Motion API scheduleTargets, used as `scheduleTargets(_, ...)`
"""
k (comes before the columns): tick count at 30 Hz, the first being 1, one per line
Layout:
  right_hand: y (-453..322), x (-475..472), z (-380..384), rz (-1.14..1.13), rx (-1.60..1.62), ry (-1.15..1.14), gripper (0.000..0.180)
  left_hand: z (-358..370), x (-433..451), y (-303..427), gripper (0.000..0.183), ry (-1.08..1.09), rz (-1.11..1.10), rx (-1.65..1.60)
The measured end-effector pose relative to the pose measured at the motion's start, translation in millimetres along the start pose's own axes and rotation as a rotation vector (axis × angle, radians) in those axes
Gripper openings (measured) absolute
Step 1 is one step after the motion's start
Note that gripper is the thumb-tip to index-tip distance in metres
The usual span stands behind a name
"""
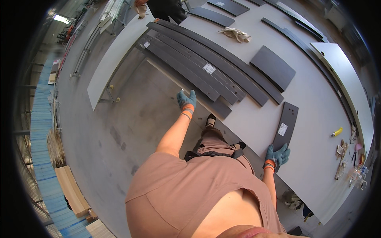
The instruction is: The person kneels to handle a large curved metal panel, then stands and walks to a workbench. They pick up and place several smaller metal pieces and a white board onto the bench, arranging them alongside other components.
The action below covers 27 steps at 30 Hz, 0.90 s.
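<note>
My left hand [187, 100], in a blue-grey glove with an orange cuff, is held near the table's edge with thumb and fingers apart and no panel in it. Beside it lies a row of long dark grey panels [190, 67], some with drilled holes and white labels. My right hand [277, 155], gloved alike, grips the near end of a short dark grey panel [285, 119] across its width. That panel lies on the white table [247, 128]; it has several holes at its far end and a label bearing print. Its near end is partly hidden by the glove.
A wider dark panel [273, 68] and a cloth glove [236, 34] lie further back. A long white panel [346, 74], a yellow-handled tool [337, 132] and plastic bottles [358, 175] are at right. Another person [166, 10] stands beyond the table; a white-topped table [119, 56] stands left.
</note>
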State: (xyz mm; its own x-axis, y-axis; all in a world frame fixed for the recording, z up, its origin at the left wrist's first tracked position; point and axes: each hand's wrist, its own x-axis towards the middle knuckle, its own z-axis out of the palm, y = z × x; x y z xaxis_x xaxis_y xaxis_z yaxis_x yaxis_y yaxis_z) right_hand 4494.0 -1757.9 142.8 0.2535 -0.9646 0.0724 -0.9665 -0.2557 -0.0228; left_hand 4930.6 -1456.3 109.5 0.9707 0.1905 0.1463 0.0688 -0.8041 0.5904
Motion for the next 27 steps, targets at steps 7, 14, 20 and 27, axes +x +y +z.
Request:
scheduleTargets(7,-184.6,-3.4,-15.1,-0.691,0.42,0.078,0.096,15.3,91.9,-14.7,0.067,-0.014,0.074,-0.123)
scheduleTargets(14,-449.7,-38.8,-49.9,-0.971,0.36,-0.235,0.108,9.2,144.8,-46.7,0.064,-0.122,0.257,-0.15)
scheduleTargets(20,-483.3,-43.1,-24.8,-1.003,0.313,-0.158,0.106,-21.2,175.0,-66.1,0.065,-0.247,0.268,-0.029)
scheduleTargets(27,-491.7,-43.5,-26.6,-1.076,0.305,-0.109,0.098,-53.3,222.1,-60.7,0.068,-0.458,0.365,0.176)
